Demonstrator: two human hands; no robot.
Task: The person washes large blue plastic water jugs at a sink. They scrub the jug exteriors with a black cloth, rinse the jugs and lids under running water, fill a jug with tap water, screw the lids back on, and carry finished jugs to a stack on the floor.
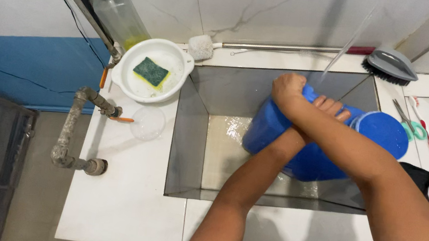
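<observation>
Now blue container point(278, 137) under both hands point(306, 96).

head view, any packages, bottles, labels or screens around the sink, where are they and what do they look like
Pump bottle: back left of the sink, against the wall; tall, clear, white pump head, a little yellow-green liquid at the bottom.
Blue container: lying tilted in the sink under both hands, round blue lid end to the right.
No labels, signs or screens can be made out.
</observation>
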